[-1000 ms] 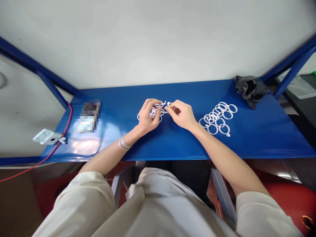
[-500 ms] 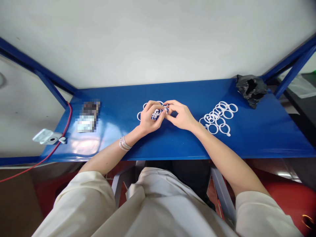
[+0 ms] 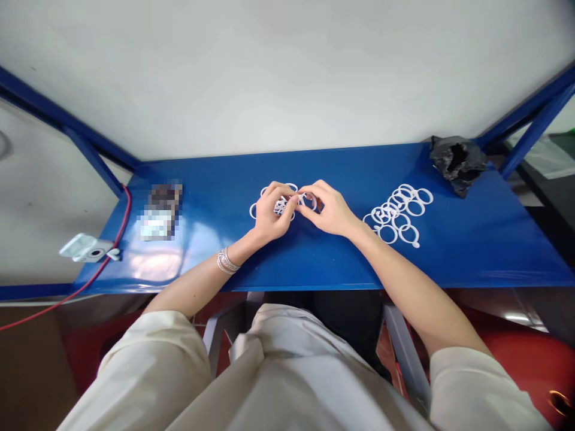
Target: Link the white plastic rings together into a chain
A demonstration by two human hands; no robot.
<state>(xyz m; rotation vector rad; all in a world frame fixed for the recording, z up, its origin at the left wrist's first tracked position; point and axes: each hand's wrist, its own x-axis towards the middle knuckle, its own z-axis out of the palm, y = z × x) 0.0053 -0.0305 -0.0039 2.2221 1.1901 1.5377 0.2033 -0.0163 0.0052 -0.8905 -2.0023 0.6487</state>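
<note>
Head view, blue bench point(image 3: 314, 263) middle: left hand point(image 3: 268, 216) curled, fingers pinching ring tangle point(image 3: 281, 205); right hand point(image 3: 331, 211) pinching single white ring point(image 3: 308, 200) against it. Loose ring pile point(image 3: 399, 214) right, black bag point(image 3: 456, 157) far right.

A crumpled black plastic bag point(image 3: 457, 157) sat at the far right corner of the blue desk point(image 3: 314, 263). A spread of loose white rings point(image 3: 399, 214) lay flat on the right half, between that bag and the near edge. Toward the left end lay a blurred dark packet point(image 3: 160, 211), while a small white device point(image 3: 87, 248) and a red cable point(image 3: 130, 206) sat just off the left edge.
</note>
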